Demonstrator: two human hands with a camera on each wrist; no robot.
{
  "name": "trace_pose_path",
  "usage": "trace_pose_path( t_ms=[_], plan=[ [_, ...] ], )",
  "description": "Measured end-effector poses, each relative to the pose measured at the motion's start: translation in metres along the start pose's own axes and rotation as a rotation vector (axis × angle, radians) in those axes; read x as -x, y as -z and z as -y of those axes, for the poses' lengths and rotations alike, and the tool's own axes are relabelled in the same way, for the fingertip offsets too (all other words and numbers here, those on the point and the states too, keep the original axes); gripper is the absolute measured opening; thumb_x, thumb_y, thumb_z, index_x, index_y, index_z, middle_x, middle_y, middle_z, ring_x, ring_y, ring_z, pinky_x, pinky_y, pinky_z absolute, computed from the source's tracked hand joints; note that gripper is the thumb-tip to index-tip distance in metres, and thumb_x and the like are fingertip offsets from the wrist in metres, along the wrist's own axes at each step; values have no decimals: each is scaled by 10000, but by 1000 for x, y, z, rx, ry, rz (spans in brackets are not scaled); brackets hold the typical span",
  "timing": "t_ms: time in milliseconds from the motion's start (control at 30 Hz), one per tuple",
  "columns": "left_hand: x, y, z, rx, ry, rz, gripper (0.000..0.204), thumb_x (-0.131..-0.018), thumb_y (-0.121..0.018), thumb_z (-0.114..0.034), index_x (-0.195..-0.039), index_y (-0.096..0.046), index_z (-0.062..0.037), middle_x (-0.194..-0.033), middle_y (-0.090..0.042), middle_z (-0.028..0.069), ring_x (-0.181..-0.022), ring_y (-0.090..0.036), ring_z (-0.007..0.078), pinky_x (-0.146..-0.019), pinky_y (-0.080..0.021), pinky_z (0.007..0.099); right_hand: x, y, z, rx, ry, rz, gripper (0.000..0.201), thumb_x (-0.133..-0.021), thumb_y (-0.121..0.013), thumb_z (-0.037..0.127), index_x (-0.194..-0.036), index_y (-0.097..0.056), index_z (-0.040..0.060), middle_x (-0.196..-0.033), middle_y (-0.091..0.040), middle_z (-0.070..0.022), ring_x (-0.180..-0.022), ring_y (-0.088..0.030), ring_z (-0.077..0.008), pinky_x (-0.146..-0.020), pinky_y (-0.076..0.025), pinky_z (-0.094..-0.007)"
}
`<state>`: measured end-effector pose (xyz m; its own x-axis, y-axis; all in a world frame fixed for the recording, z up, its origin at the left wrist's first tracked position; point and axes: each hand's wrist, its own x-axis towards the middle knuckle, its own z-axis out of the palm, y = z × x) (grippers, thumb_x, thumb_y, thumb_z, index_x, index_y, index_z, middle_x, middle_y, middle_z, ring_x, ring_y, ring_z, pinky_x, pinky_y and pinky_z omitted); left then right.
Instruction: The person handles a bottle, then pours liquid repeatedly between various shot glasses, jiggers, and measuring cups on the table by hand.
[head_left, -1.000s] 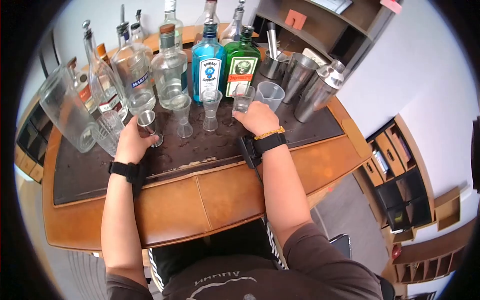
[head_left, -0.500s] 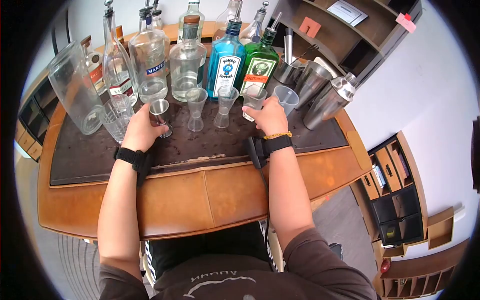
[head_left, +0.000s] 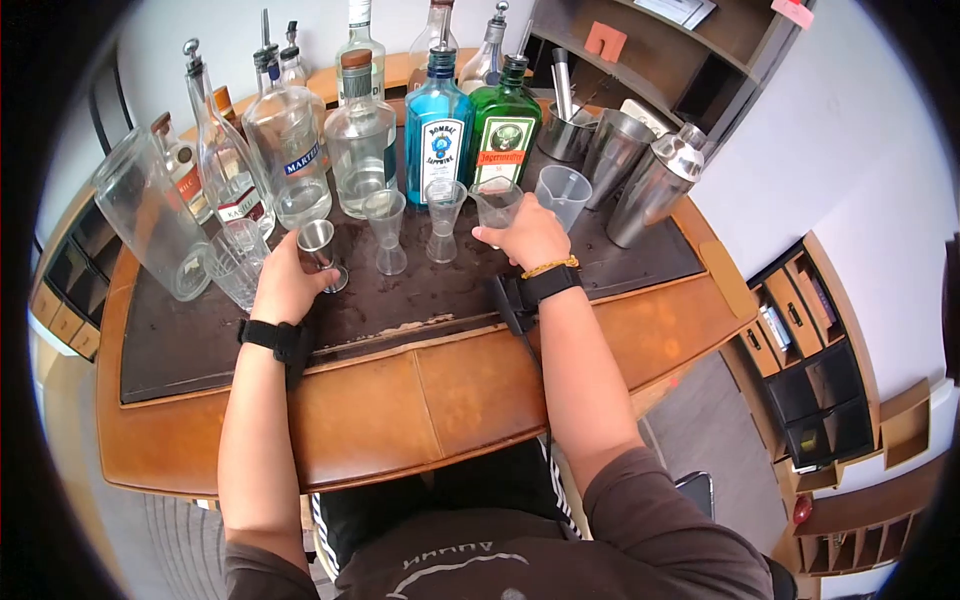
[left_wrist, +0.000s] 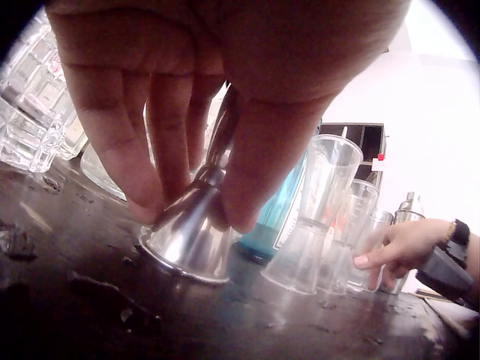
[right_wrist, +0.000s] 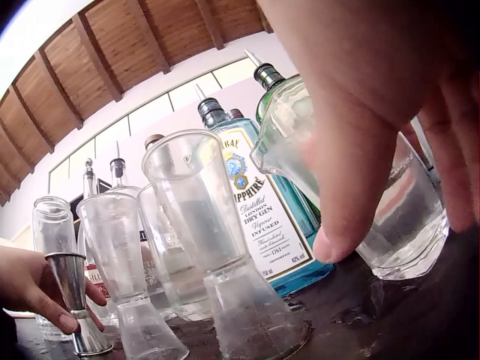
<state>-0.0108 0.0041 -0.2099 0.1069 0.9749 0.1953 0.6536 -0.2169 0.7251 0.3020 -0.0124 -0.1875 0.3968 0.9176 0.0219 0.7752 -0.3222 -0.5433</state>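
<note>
My left hand (head_left: 285,280) holds a metal double jigger (head_left: 316,238) between thumb and fingers. In the left wrist view the jigger (left_wrist: 187,244) stands upright with its flared rim on the dark tabletop. A small clear glass with a pouring lip (head_left: 496,203) is in the grip of my right hand (head_left: 535,235). The right wrist view shows this glass's thick base (right_wrist: 409,251) at the tabletop, its side partly hidden by the thumb. Between the hands stand two clear plastic jiggers, one (head_left: 385,220) nearer the left, the other (head_left: 445,215) nearer the right.
Behind the hands is a row of bottles, including a blue gin bottle (head_left: 437,140) and a green bottle (head_left: 503,130). A cut-glass tumbler (head_left: 237,265) and large clear glass vessel (head_left: 145,220) stand left. Right are a plastic cup (head_left: 565,195) and steel shaker (head_left: 650,195).
The head view has swung down and back up, shifting the scene slightly right overall. Both hands keep their holds on the jigger and the small glass, which stay in about the same places.
</note>
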Motion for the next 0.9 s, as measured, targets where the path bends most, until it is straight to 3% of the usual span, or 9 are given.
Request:
trace_pose_path(
  t_ms=[333, 433, 500, 567, 633, 767, 800, 833, 900],
  plan=[
    [-1, -1, 1, 2, -18, -9, 480, -694, -815, -22, -1118, -589, -18, -860, -698, 87, -794, -688, 210, -735, -539, 344, 17, 13, 17, 1, 35, -148, 525, -664, -847, 372, -985, -662, 0, -1001, -700, -218, -944, -686, -369, -793, -559, -445],
    [-1, 0, 0, -3, -3, 0, 480, -698, -815, -24, -1119, -585, -13, -871, -704, 92, -787, -691, 208, -734, -541, 346, 20, 16, 20, -73, 81, -281, 502, -663, -836, 354, -970, -656, 0, -981, -696, -207, -915, -684, -376, -776, -557, -455],
    [-1, 0, -2, 8, 20, 3, 477, -699, -816, -27, -1117, -587, -14, -868, -704, 89, -785, -691, 208, -734, -541, 346, 19, 19, 19, -123, 195, -529, 498, -657, -827, 350, -968, -645, 6, -963, -675, -187, -884, -676, -377, -744, -548, -473],
    [0, 1, -6, -22, 14, -2, 474, -700, -817, -29, -1115, -589, -15, -865, -704, 87, -786, -691, 207, -735, -540, 346, 20, 24, 18, -168, 229, -610, 478, -662, -828, 323, -962, -626, 10, -993, -631, -176, -921, -647, -372, -761, -526, -479],
    [1, 2, -7, -50, 12, -6, 472, -700, -818, -32, -1113, -590, -15, -862, -704, 84, -787, -690, 206, -736, -540, 346, 15, 26, 14, -288, 407, -914, 467, -668, -839, 301, -956, -613, 12, -1028, -594, -181, -985, -610, -364, -799, -505, -465],
    [-1, 1, -4, -18, 16, 9, 500, -708, -813, -14, -1150, -580, -19, -870, -692, 84, -792, -680, 192, -730, -538, 335, -2, 27, 0, -505, 530, -1003, 462, -755, -806, 239, -1073, -580, -9, -1116, -588, -206, -1068, -567, -388, -873, -474, -448],
    [-1, 1, -4, -30, 20, 15, 532, -718, -805, 6, -1193, -567, -20, -885, -682, 88, -797, -673, 180, -725, -536, 323, 2, 30, 0, -588, 459, -911, 508, -798, -772, 208, -1185, -540, -24, -1169, -585, -216, -1107, -553, -394, -918, -456, -446],
    [-1, 0, -4, -29, 21, 16, 532, -718, -805, 6, -1193, -567, -20, -885, -682, 88, -797, -673, 180, -725, -536, 323, -3, 30, -4, -586, 460, -911, 508, -798, -772, 208, -1185, -540, -24, -1169, -585, -216, -1107, -553, -394, -918, -456, -446],
    [0, 0, -5, -34, 12, -11, 465, -697, -819, -29, -1104, -594, -17, -850, -700, 77, -787, -685, 208, -732, -539, 349, -13, 30, -13, -524, 484, -1063, 577, -807, -762, 199, -1275, -503, -20, -1203, -574, -226, -1121, -554, -391, -944, -443, -444]
  ],
)
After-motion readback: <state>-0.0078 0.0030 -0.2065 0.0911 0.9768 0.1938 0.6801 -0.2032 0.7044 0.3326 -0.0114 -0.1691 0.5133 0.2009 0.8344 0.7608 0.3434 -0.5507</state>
